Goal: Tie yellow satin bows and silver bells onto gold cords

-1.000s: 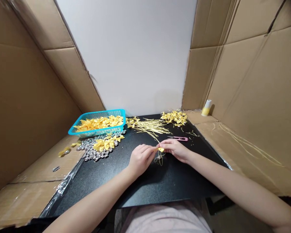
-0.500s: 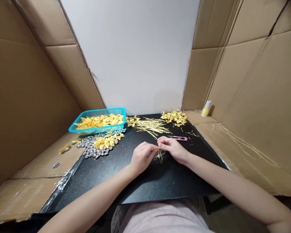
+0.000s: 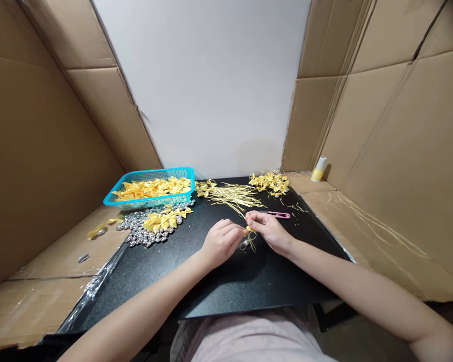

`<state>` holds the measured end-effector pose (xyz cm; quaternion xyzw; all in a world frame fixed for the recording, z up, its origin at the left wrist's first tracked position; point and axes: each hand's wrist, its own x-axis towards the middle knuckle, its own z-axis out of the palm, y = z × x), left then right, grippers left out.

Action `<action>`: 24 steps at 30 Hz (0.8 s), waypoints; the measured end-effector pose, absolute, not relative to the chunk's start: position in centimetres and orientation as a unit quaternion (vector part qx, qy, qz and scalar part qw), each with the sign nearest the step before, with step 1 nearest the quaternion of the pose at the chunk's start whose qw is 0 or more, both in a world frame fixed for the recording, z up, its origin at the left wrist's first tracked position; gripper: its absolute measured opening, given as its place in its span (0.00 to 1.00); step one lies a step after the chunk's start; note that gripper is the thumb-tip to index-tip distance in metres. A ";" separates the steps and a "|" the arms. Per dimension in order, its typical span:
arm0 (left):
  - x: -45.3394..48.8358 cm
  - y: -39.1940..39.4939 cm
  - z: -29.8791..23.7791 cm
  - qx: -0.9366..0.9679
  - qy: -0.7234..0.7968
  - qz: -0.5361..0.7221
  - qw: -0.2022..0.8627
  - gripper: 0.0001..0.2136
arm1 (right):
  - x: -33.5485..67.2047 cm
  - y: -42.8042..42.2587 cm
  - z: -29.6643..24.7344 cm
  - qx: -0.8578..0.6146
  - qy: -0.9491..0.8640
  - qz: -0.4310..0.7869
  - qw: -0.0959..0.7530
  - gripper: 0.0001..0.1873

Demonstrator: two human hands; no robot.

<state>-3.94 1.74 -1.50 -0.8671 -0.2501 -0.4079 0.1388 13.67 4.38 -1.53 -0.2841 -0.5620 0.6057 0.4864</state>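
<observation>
Over the middle of the black table, my left hand [image 3: 222, 243] and my right hand [image 3: 270, 232] meet fingertip to fingertip. A small yellow ribbon bow [image 3: 251, 229] is pinched in my right fingers. Below it hangs a loop of thin yellow cord [image 3: 252, 244], with a shiny silver bead [image 3: 245, 243] beside the loop. My left thumb and forefinger are closed at the bow's left edge; what they grip is too small to tell. Just beyond my right hand lies a pair of pink thread snips [image 3: 281, 215], its blade end partly hidden.
A turquoise basket [image 3: 111, 197] of yellow bows stands at back left, before it silver beads [image 3: 139, 234] with loose bows [image 3: 162, 221] on top. Cut cords [image 3: 236, 195] lie at the back centre, finished bow pieces [image 3: 271, 183] at back right. A thread spool [image 3: 318, 169] stands on cardboard.
More of the yellow bow now shows between my fingers. The cord loop and bead below have shifted slightly, the bead to the left. My hands stay nearly in place.
</observation>
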 end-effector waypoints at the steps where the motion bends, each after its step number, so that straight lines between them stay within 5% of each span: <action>1: -4.0 1.7 -1.5 -0.873 -0.244 -0.394 0.151 0.05 | 13.7 4.4 -1.5 -0.283 -0.561 0.607 0.486 0.21; 8: -4.2 1.5 -1.1 -0.893 -0.215 -0.348 0.187 0.06 | 14.2 4.5 -1.2 -0.277 -0.567 0.606 0.485 0.18; 24: -4.0 1.7 -1.9 -0.816 -0.315 -0.484 -0.007 0.04 | 14.4 4.0 0.0 -0.302 -0.530 0.655 0.446 0.17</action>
